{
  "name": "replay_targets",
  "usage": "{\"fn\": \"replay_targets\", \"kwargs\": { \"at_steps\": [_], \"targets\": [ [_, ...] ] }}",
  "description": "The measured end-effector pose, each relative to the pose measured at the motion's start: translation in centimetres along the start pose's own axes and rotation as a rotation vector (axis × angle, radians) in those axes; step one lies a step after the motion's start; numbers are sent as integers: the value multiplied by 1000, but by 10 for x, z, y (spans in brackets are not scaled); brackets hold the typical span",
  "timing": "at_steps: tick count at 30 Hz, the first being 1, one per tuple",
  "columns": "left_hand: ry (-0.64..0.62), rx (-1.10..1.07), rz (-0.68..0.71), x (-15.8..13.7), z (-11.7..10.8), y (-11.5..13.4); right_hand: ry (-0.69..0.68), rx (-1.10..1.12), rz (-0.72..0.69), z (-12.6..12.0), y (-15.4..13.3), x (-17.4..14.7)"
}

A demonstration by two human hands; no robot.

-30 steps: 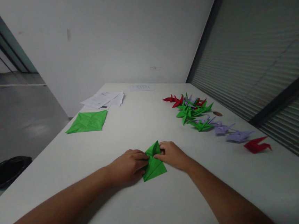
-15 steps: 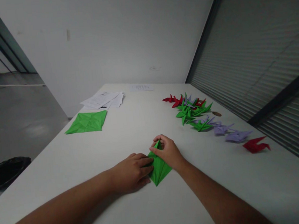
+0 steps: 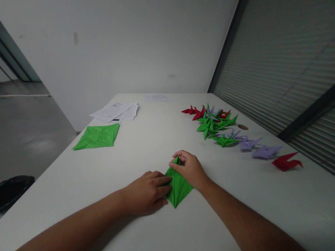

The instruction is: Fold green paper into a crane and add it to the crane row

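A green folded origami paper (image 3: 179, 187), diamond-shaped with creases down its middle, lies on the white table in front of me. My left hand (image 3: 148, 191) rests flat at its left side, fingertips pressing on the paper's left edge and fingers slightly apart. At the top corner, my right hand (image 3: 191, 169) pinches the upper tip between thumb and fingers. Part of the right edge is covered by the right hand.
A creased green sheet (image 3: 98, 136) lies at the table's left edge, with printed papers (image 3: 115, 111) behind it. Several folded paper cranes, green, red and purple (image 3: 266, 152), line the right side near a round hole (image 3: 243, 127). A black bin (image 3: 10, 190) stands at left.
The right thumb and fingers have shifted very slightly at the paper's top tip. The left hand stays in almost the same place.
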State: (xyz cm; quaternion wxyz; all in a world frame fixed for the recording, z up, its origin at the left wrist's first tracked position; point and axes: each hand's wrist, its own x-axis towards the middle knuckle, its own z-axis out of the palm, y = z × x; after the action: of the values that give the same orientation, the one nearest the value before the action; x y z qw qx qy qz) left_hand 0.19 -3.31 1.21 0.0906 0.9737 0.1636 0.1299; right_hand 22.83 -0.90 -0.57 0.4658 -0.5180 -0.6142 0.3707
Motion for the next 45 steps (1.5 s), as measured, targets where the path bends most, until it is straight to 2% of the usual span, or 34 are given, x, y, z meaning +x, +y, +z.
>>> {"fn": "replay_targets", "kwargs": {
  "at_steps": [8, 17, 21, 25, 28, 45],
  "targets": [
    [-37, 5, -8, 0, -1, 0, 33, -8, 21, -5, 3, 3],
    [-26, 4, -7, -1, 0, 0, 43, 9, 10, -9, 0, 4],
    [-17, -2, -6, -2, 0, 0, 38, 32, -51, -16, -2, 7],
    [-5, -7, -14, -4, 1, -1, 28, -68, -177, -24, -9, 8],
    [-5, -9, -9, -5, 1, -1, 41, -110, -217, -26, -12, 8],
    [4, -78, 44, -4, 1, -3, 36, -70, -54, -24, -2, 9]
  ]
}}
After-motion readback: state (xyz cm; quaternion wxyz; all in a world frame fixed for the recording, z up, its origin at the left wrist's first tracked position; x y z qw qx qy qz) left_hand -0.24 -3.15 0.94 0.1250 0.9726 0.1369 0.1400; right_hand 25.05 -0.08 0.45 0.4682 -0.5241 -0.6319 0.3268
